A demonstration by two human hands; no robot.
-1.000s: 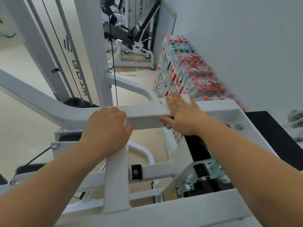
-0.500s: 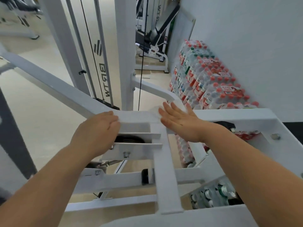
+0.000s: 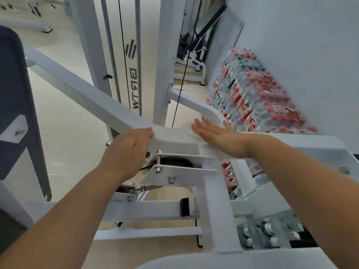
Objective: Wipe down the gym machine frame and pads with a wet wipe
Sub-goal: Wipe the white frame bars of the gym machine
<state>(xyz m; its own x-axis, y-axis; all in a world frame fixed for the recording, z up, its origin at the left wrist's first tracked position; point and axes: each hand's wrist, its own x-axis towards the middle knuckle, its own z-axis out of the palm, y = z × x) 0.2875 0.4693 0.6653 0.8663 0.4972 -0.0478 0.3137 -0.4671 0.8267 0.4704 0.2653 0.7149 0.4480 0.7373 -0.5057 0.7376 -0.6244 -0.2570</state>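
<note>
The white gym machine frame (image 3: 91, 98) runs from upper left down to a junction in the middle of the view. My right hand (image 3: 219, 137) lies flat with straight fingers on the junction's top, pressing a white wet wipe (image 3: 187, 130) whose edge shows beyond the fingertips. My left hand (image 3: 126, 150) grips the near edge of the same beam, fingers curled over it, just left of the wipe. A dark grey pad (image 3: 13, 94) stands at the far left.
Shrink-wrapped packs of water bottles (image 3: 252, 96) are stacked along the white wall on the right. A black cable (image 3: 179, 90) and white uprights (image 3: 163, 55) rise behind the junction. Lower crossbars, a pulley bracket (image 3: 174, 171) and bolts lie under my hands.
My right hand has slid the wipe leftward along the beam toward the junction. My left hand has shifted along the beam with it, and my view has turned left, bringing the pad into view.
</note>
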